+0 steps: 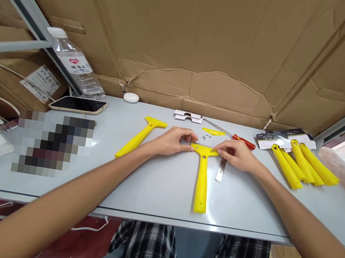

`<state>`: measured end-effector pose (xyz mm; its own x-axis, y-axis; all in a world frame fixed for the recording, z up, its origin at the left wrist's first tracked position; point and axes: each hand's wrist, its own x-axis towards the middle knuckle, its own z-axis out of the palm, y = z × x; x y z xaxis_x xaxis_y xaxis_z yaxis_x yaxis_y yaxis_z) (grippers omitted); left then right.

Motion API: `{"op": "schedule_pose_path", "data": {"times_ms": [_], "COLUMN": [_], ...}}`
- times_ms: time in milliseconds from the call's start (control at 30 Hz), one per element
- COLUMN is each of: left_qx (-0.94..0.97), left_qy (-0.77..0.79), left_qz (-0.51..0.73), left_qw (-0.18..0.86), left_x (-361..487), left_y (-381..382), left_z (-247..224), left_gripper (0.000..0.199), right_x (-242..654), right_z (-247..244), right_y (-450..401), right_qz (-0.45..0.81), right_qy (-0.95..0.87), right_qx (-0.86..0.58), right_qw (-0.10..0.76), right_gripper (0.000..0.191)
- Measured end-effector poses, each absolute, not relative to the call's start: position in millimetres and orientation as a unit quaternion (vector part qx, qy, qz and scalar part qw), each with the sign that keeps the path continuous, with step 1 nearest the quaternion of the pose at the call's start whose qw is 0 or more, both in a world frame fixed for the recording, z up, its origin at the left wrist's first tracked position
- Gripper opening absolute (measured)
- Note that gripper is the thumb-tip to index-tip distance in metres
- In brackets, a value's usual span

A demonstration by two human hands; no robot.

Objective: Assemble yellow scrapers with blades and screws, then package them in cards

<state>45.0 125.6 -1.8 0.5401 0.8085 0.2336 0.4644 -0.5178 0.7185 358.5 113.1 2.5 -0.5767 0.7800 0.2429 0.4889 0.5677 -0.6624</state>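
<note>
Centrally, the scraper head (203, 150) lies between left fingers (187, 148) and right fingers (226, 145).

Head-worn view, close, facing forward, down

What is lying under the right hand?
A flat metal strip shows beneath the right hand, its near end over the grey tabletop. The hand covers its far end; anything else beneath can't be seen.
</note>
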Motion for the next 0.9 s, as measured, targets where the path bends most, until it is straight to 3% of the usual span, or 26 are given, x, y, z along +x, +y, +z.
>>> {"op": "schedule_pose_path", "data": {"times_ms": [900], "left_qx": [0.830], "left_qy": [0.388], "left_qz": [0.281], "left_qw": [0.285], "left_x": [43.5], "left_y": [125.6], "left_z": [-6.7], "left_gripper": [0.029], "right_x": [355.2], "right_z": [-0.1], "right_y": [109.0], "right_qz": [0.233], "right_qy": [-0.872], "right_qx": [-0.347], "right_qw": [0.257], "right_gripper": [0.033]}}
